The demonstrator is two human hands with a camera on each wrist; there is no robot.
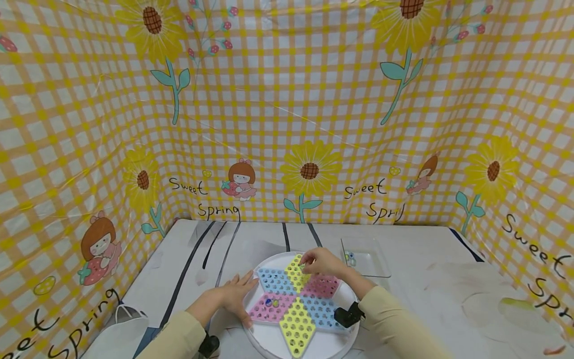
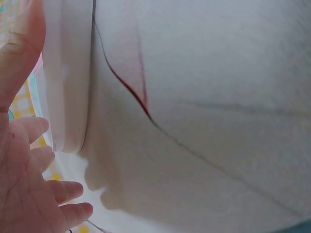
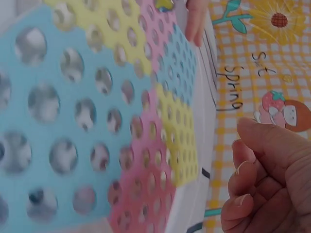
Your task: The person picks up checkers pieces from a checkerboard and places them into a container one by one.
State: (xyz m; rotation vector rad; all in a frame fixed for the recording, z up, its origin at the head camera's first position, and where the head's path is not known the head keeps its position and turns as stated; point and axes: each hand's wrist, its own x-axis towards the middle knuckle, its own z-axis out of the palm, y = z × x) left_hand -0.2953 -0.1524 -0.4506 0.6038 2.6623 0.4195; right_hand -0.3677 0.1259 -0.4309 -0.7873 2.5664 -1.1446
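A round white Chinese checkers board [image 1: 296, 344] lies on the table, its star split into yellow, pink and blue sections of holes. My left hand [image 1: 235, 297] rests at the board's left rim with fingers spread. Over the far yellow section [image 1: 293, 271] is my right hand [image 1: 324, 262], thumb and fingers bent toward each other. In the right wrist view that hand [image 3: 272, 179] has its thumb tip close to the curled fingers; I cannot tell whether a marble is between them. A blue marble [image 1: 269, 302] and a yellowish marble [image 1: 275, 303] sit on the left pink section.
A clear shallow tray [image 1: 376, 267] with a few marbles [image 1: 351, 258] stands behind the board to the right. At the lower left lies a white item with thin loops [image 1: 121, 329], like a face mask. A checked sunflower cloth [image 1: 269, 114] walls the table's back and sides.
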